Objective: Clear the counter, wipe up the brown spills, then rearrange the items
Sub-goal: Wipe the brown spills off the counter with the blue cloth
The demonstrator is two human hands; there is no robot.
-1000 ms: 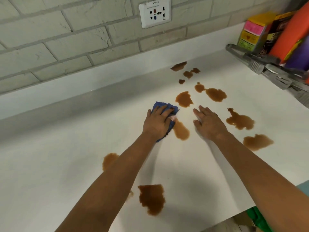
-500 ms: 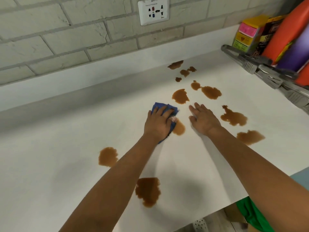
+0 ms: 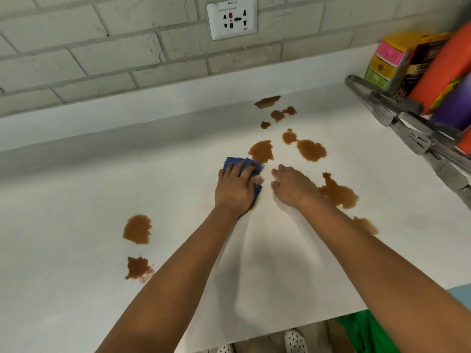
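A pale grey brick-pattern wall (image 3: 102,54) carries a white socket plate (image 3: 232,17), a white upstand (image 3: 127,108) joins it to the white counter (image 3: 76,250), and grey floor (image 3: 262,343) shows below the front edge.

left hand (image 3: 235,188) is flat on a blue cloth (image 3: 232,161), pressing it to the white counter (image 3: 76,200). right hand (image 3: 293,186) rests just beside it, fingers loose. brown spills (image 3: 261,151) sit just past the left hand and by the right wrist.

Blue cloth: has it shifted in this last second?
Yes: the blue cloth slid right, over the spill once beside it, nearer the brown spill beyond it.
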